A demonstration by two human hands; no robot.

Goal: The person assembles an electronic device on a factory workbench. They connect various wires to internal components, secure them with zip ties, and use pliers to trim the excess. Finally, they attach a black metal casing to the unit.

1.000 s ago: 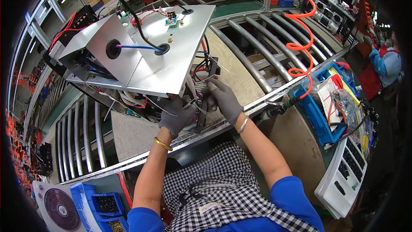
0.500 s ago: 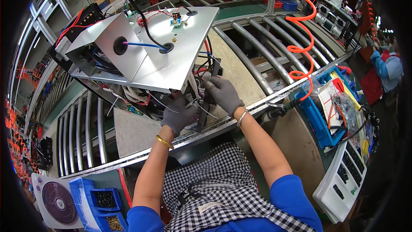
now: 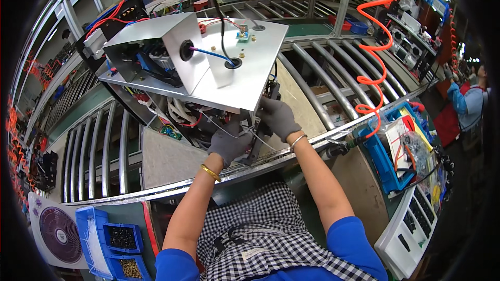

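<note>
- Left hand and right hand, both gloved, reach under the tilted metal chassis on the roller conveyor.
- Fingertips lost among wires; can't tell what either grips.

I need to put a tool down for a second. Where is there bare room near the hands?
The beige board left of the left hand is bare. Bare board shows right of the metal chassis. Wiring crowds the space under the chassis; the blue tray is full.
</note>
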